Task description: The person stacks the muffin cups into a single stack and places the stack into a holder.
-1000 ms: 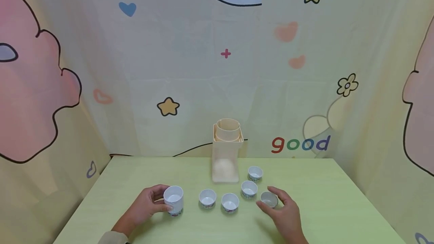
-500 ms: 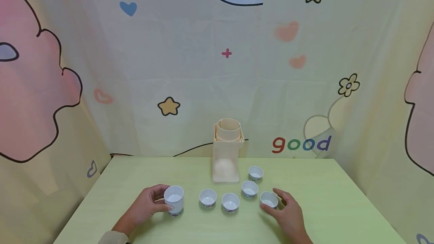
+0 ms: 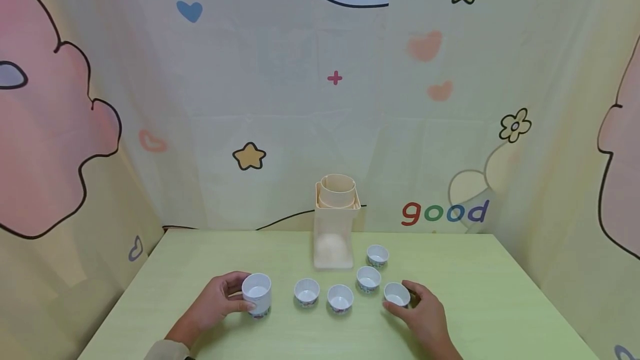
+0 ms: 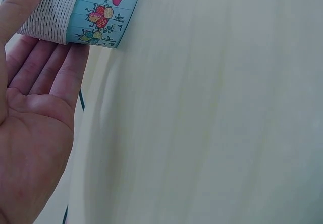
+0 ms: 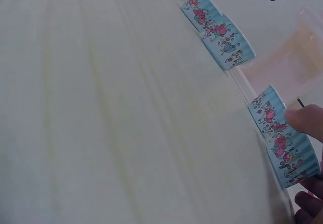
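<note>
My left hand (image 3: 223,303) grips a stack of nested paper baking cups (image 3: 256,295) upright at the table's left-centre. In the left wrist view the stack (image 4: 101,17) shows many white rims and one light-blue ridged side printed with butterflies and fruit. My right hand (image 3: 426,315) holds a single baking cup (image 3: 397,295) between thumb and index finger; its floral side (image 5: 293,158) shows in the right wrist view. Left of it, further single cups stand on the table: one front-centre (image 3: 340,298), one left (image 3: 306,292), one behind (image 3: 368,279) and one farthest back (image 3: 377,256).
Behind the cups, at the table's back, stands a cream plastic stand (image 3: 332,243) with a round open tube (image 3: 337,192) on top. The pale green table (image 3: 200,254) meets a printed cloth backdrop (image 3: 290,71); similar cloth hangs at both sides.
My right hand has shifted slightly right around its cup, and its index finger has come down against the far side. My left hand and the stack stay in place.
</note>
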`<state>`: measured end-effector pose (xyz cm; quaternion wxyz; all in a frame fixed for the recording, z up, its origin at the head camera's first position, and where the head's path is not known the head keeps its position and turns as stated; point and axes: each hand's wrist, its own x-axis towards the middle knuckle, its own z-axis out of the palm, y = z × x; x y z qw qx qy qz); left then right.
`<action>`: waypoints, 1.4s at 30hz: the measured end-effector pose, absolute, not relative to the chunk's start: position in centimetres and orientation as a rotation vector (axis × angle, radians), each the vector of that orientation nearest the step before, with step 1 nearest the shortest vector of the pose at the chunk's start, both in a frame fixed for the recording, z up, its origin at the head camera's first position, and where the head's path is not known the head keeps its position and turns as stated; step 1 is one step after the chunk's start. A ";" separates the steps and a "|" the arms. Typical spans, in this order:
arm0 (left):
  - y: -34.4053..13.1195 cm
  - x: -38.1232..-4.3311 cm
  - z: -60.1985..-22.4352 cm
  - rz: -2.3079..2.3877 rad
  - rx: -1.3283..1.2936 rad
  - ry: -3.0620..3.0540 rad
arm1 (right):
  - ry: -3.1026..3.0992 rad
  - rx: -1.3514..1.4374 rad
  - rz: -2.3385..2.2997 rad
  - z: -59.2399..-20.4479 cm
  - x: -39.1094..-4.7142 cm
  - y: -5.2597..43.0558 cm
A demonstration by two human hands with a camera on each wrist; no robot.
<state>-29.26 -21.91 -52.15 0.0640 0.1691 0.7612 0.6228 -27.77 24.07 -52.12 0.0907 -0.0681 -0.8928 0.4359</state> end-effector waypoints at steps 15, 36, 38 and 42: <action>-22.0 -29.1 -52.0 1.875 0.504 2.306 | -2.663 -0.204 1.295 -52.1 -27.9 24.2; -21.9 -28.9 -51.5 1.880 0.532 2.305 | -2.517 -0.078 1.594 -49.8 -26.2 22.4; -21.8 -28.9 -51.6 1.877 0.513 2.302 | -2.509 -0.066 1.615 -49.7 -26.2 22.2; -21.9 -29.0 -51.8 1.874 0.511 2.302 | -2.479 -0.053 1.670 -49.5 -26.0 21.7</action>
